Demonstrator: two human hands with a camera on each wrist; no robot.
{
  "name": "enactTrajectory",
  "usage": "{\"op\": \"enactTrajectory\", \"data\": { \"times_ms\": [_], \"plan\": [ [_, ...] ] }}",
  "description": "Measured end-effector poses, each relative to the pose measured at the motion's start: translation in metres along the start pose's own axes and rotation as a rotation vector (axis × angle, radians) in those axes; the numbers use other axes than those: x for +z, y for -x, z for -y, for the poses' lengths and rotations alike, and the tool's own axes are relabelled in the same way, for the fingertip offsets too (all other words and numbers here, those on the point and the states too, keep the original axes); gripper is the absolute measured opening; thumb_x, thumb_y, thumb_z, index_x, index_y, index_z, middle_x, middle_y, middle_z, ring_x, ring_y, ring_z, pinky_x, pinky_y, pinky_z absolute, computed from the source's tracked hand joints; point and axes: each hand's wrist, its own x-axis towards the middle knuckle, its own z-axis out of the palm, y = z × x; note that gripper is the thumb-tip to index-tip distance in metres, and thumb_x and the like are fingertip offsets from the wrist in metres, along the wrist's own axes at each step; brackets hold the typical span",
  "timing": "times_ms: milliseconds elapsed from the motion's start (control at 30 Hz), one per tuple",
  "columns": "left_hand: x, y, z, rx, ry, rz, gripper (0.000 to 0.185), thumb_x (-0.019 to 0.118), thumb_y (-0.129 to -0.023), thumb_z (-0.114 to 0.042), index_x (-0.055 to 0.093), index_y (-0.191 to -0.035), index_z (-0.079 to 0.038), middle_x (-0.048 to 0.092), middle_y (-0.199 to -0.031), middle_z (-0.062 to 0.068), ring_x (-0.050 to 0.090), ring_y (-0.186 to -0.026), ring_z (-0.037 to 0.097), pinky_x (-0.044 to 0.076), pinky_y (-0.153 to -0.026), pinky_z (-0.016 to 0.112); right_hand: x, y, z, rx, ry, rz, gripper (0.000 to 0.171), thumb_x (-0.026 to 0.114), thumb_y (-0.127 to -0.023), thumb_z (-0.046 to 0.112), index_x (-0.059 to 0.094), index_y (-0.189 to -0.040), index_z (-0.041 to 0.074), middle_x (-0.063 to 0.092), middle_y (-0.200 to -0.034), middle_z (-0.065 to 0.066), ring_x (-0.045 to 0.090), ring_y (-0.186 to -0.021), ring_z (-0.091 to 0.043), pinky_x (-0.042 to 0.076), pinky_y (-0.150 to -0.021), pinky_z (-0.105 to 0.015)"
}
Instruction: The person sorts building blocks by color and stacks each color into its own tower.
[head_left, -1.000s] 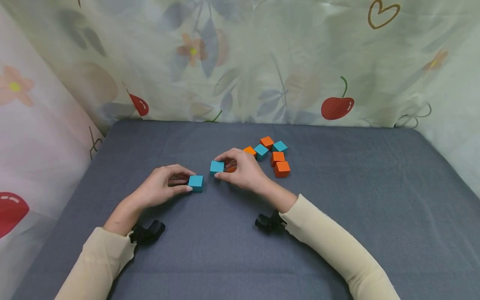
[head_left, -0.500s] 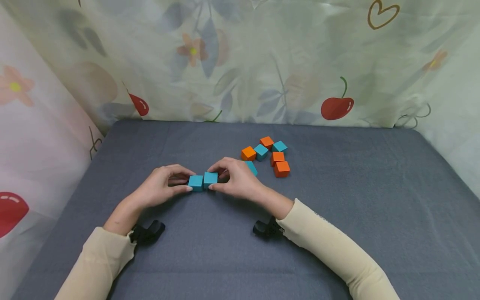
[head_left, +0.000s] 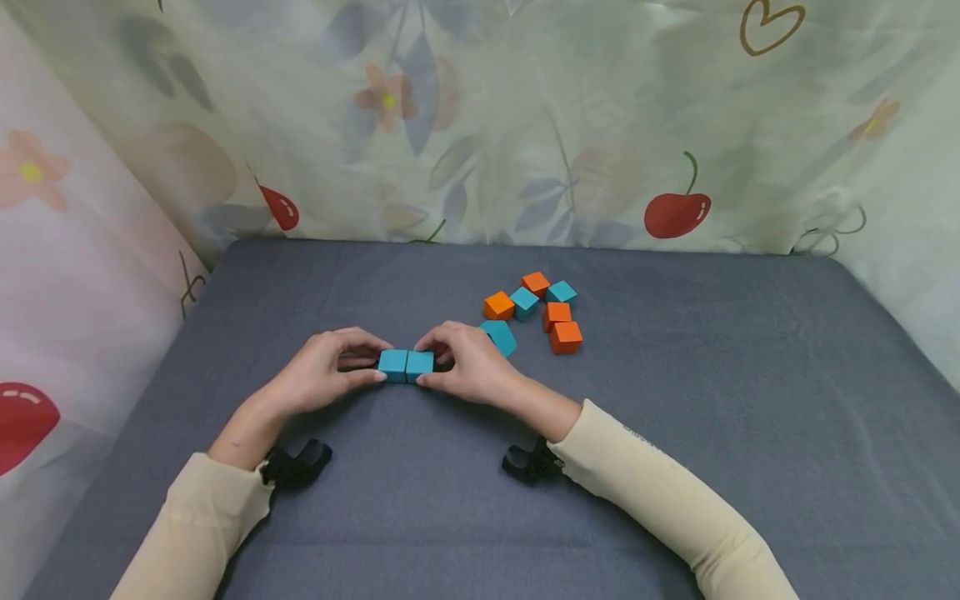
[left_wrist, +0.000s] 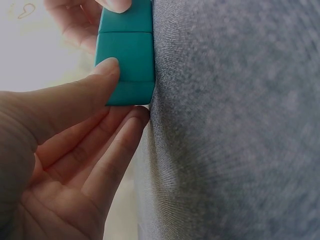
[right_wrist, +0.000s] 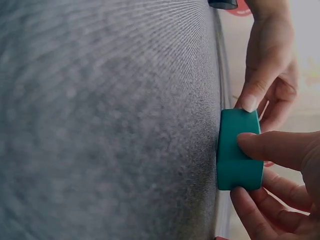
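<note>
Two blue cubes sit side by side on the grey cloth, faces together. My left hand pinches the left blue cube between thumb and fingers. On the other side, my right hand pinches the right blue cube the same way. From the left wrist view, a thin seam runs between the near cube and the far one, and the left thumb lies on the near face. In the right wrist view both thumbs press on the front of the pair.
Behind the right hand lies a loose group: a blue block partly hidden by that hand, an orange cube, a blue cube and several more orange and blue ones. A patterned curtain hangs at the table's far edge.
My right hand has brought its blue cube left and nearer, up against the left cube, closing the gap. A blue block behind that hand has come into sight. The left hand has stayed put.
</note>
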Motion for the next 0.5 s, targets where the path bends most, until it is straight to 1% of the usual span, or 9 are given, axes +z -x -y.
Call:
{"op": "enactTrajectory", "data": {
  "times_ms": [200,367,500],
  "plan": [
    [-0.0002,0.0009,-0.0007,-0.002,0.009,0.001,0.032,0.069,-0.087,-0.005,0.062,-0.119,0.0,0.06,-0.117,0.017,0.062,-0.111,0.033,0.054,-0.094,0.039,0.0002,-0.0008,0.0028,0.008,0.038,0.012,0.031,0.076,-0.083,0.015,0.066,-0.111,0.006,0.062,-0.105,-0.009,0.062,-0.093,-0.019,0.054,-0.081,-0.023],
    [-0.0013,0.0023,-0.0022,0.006,0.024,0.0,0.032,0.068,-0.088,-0.005,0.062,-0.119,0.002,0.06,-0.117,0.019,0.062,-0.111,0.034,0.053,-0.095,0.041,0.0005,-0.0016,0.0032,0.009,0.047,0.01,0.031,0.076,-0.083,0.015,0.066,-0.111,0.006,0.061,-0.104,-0.009,0.062,-0.093,-0.019,0.054,-0.081,-0.022],
    [-0.0006,0.0009,-0.002,-0.01,0.019,0.004,0.032,0.068,-0.088,-0.004,0.062,-0.119,0.001,0.06,-0.118,0.018,0.062,-0.111,0.033,0.054,-0.094,0.04,0.0005,-0.0015,0.0028,0.009,0.044,0.012,0.031,0.076,-0.083,0.015,0.066,-0.112,0.006,0.061,-0.105,-0.009,0.062,-0.094,-0.019,0.054,-0.082,-0.022]
  ]
}}
